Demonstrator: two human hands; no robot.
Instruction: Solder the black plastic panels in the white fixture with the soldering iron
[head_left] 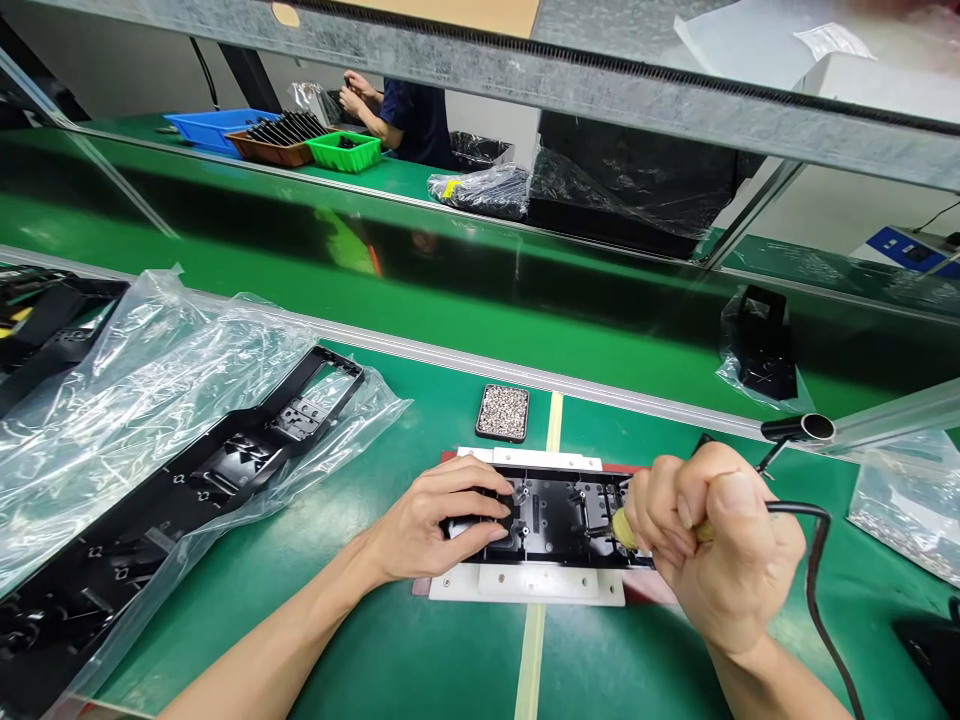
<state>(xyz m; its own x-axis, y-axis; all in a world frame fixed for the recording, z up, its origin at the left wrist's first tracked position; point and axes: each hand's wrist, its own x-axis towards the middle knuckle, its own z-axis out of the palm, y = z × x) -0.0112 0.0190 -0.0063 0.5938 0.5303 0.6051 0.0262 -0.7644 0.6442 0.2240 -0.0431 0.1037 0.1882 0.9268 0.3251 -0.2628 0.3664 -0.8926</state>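
A long black plastic housing [551, 515] with posts and ribs lies open side up in a white fixture [551, 580]. My left hand [442, 515] rests over its left end, fingers apart and extended across the part. My right hand [712, 545] is a fist around a soldering iron with a yellow grip [623, 530], a black cable running out behind. The iron is held low over the housing's right part; I cannot make out whether its tip touches. Behind the fixture sits a small black tray [502, 412] full of tiny metal pieces.
Larger black housings [225, 470] lie on clear plastic bags to the left. A metal tube holder [799, 428] stands behind my right hand, near the cable [817, 560]. A shelf crosses overhead. Beyond the divider, a co-worker [416, 120] handles something near green [345, 152] and blue bins.
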